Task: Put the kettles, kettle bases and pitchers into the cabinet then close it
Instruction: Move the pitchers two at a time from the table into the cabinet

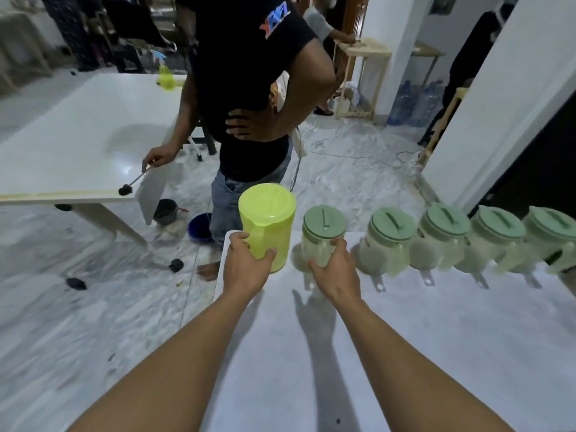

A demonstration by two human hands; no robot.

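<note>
Desk [405, 353]: white top, fills the lower right foreground. It carries all the pitchers along its far edge, and its near and right parts are cut off by the frame.

Second desk [78, 135]: white, at left and well apart from the first. A yellow spray bottle [165, 77] stands at its far side.

Bystander [249, 73]: black shirt, stands between the two desks with one hand on the hip. The head is cut off by the top edge.

Row of four pitchers [444, 241]: pale clear bodies, green lids, side by side to the right of the held pair. The last one is cut by the right edge. The bodies are blurred, so any contents cannot be told.

Yellow pitcher [271, 213]: lid on, at the desk's far left corner. Whether its base rests on the desk cannot be told.

Green-lidded pitcher [324, 226]: just right of the yellow one and near the row.

Left hand [246, 266]: on the near side of the yellow pitcher, fingers wrapped round its handle, which is largely hidden.

Right hand [333, 269]: on the near side of the green-lidded pitcher, fingers curled round its handle and covering most of it.

Blue basin [199, 229]: on the floor beyond the desk, partly hidden behind the bystander's leg.
</note>
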